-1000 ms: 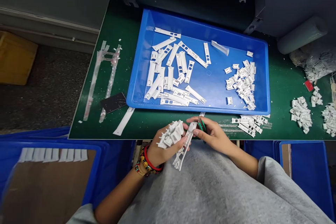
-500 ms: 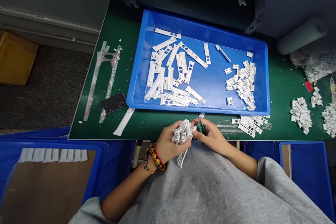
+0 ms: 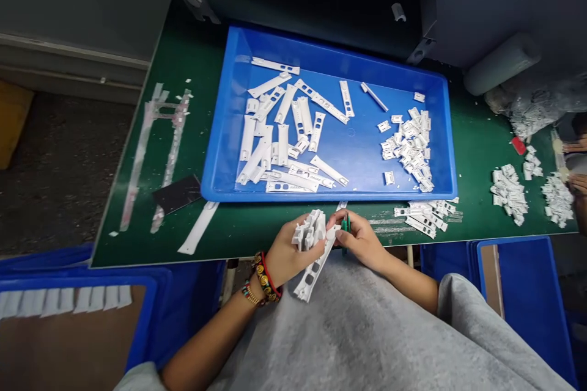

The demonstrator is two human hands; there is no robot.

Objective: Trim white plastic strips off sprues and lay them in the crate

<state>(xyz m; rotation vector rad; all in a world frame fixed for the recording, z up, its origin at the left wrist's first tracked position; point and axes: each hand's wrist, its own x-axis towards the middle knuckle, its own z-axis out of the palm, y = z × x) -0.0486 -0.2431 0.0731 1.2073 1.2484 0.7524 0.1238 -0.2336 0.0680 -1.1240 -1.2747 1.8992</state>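
My left hand (image 3: 285, 256), closed in front of the grey shirt, grips a bundle of white plastic parts (image 3: 309, 231) stacked side by side. A long white plastic strip (image 3: 312, 275) with rectangular slots slants down beside the bundle, its upper end at the fingertips of my right hand (image 3: 364, 243). Green-handled nippers (image 3: 345, 229) are held in that right hand, which is closed around them; their jaws are not clear. Just beyond both hands stands a blue tray (image 3: 330, 197) with long white strips (image 3: 283, 143) on its left and short white pieces (image 3: 410, 146) on its right.
Several white strips (image 3: 424, 219) lie on the green table (image 3: 247, 226) in front of the tray. Piles of small pieces (image 3: 509, 192) sit farther right, near another person's hand (image 3: 578, 182). A dark flat plate (image 3: 177, 193) touches the tray's left corner. Blue bins (image 3: 151, 317) stand below the table edge.
The long strip beside the bundle has turned, from nearly edge-on and mostly hidden to showing its slotted face. Both hands stay close together. The whole view has shifted slightly.
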